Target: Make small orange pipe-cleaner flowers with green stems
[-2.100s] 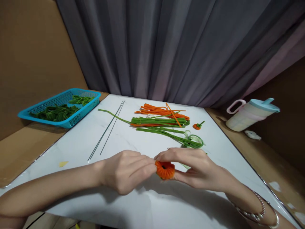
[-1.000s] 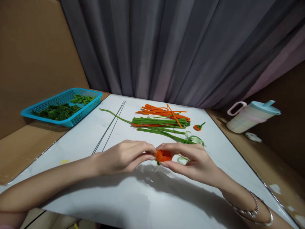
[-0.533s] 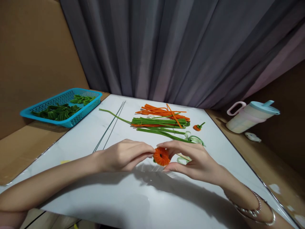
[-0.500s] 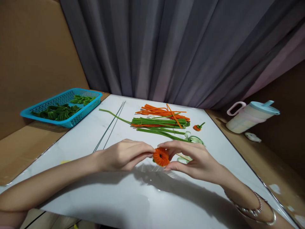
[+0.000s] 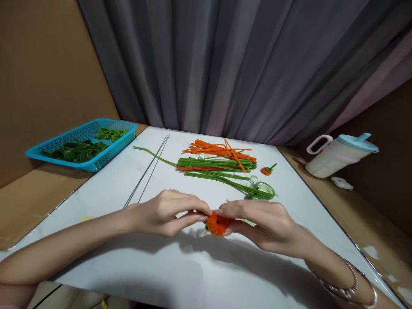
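Note:
Between my two hands is a small round pumpkin shape of orange pipe cleaner (image 5: 216, 223), ribbed, with a dark hole at its middle and a bit of green at its left edge. My left hand (image 5: 172, 213) pinches its upper left side with thumb and fingers. From the right, my right hand (image 5: 262, 223) grips it, fingers on top and thumb at the lower right. Beyond the hands lie bundled green pipe cleaners (image 5: 215, 164) and loose orange pipe cleaners (image 5: 206, 148). A finished-looking small orange pumpkin with a green stem (image 5: 266, 171) lies to the right of them.
A blue basket (image 5: 96, 165) of curled green pieces stands at the left. Thin dark wires (image 5: 146, 171) lie on the white table (image 5: 161, 266). A roll of green tape (image 5: 268, 189) is behind my right hand. A tumbler (image 5: 334, 156) stands at the right by a small white object (image 5: 341, 183).
The orange pumpkin has come slightly down and nearer. My right hand has lowered and closed in on it, its fingers now meeting my left fingertips at the top.

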A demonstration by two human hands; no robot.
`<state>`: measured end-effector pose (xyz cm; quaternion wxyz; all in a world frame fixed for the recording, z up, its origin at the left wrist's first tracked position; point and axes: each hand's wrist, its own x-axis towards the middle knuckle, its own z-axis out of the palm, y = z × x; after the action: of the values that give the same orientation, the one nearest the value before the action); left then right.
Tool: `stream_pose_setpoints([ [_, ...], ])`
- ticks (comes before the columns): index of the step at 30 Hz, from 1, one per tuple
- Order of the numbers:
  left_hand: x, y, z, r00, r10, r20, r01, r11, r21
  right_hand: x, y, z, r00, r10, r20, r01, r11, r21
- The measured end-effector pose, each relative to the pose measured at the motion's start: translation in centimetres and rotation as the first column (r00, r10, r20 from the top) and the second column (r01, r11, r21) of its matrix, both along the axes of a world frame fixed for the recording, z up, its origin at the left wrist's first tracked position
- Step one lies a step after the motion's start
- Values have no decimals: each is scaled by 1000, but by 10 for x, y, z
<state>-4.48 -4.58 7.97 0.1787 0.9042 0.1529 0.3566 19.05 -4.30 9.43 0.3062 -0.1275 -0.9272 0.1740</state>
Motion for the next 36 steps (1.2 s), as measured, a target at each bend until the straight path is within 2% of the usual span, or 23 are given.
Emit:
stream_pose_setpoints([
  [5, -1, 2, 3, 998, 29, 60, -18, 985, -170, -4, -1, 1, 1000, 6, -17, -4, 992, 127],
  [8, -2, 7, 2, 995, 41, 88, -5, 927, -375, -6, -2, 5, 998, -59, -3, 57, 953, 298],
  [10, -1, 11, 0, 993, 29, 116, 40, 831, -555, -7, -3, 7, 994, -108, -24, 110, 935, 338],
  [13, 2, 15, -6, 981, 16, 193, 143, 615, -776, -8, -2, 4, 996, -77, -44, 85, 972, 219],
  [15, 4, 15, -9, 970, 18, 242, 204, 481, -853, -8, -2, -1, 998, -32, -56, 39, 991, 131],
  [17, 6, 15, -11, 961, 12, 275, 250, 377, -892, -9, -2, -6, 997, -19, -70, 25, 995, 94],
  [19, 8, 14, -11, 952, 2, 305, 290, 307, -906, -9, -3, -10, 996, -21, -81, 28, 996, 83],
  [23, 11, 15, -19, 939, 3, 343, 333, 227, -915, -9, -2, -10, 998, -34, -57, 35, 999, 13],
  [26, 13, 21, -41, 941, -18, 338, 338, 111, -934, -7, 7, -13, 998, -47, 35, 52, 985, -166],
  [28, 15, 26, -58, 940, -3, 341, 341, 3, -940, -7, 15, -18, 992, -63, 113, 94, 953, -287],
  [29, 16, 28, -66, 940, -7, 341, 341, -31, -940, -6, 20, -22, 987, -68, 147, 116, 930, -350],
  [30, 16, 30, -73, 938, -21, 345, 344, -45, -938, -6, 24, -26, 981, -64, 181, 137, 894, -426],
  [32, 17, 31, -80, 929, -55, 366, 363, -52, -930, -6, 30, -35, 978, -42, 204, 160, 782, -603],
  [34, 17, 31, -81, 926, -103, 364, 365, -15, -931, -6, 34, -41, 980, -34, 196, 167, 679, -715],
  [36, 18, 27, -79, 942, -115, 314, 322, 58, -945, -6, 35, -45, 981, -42, 191, 174, 628, -759],
])
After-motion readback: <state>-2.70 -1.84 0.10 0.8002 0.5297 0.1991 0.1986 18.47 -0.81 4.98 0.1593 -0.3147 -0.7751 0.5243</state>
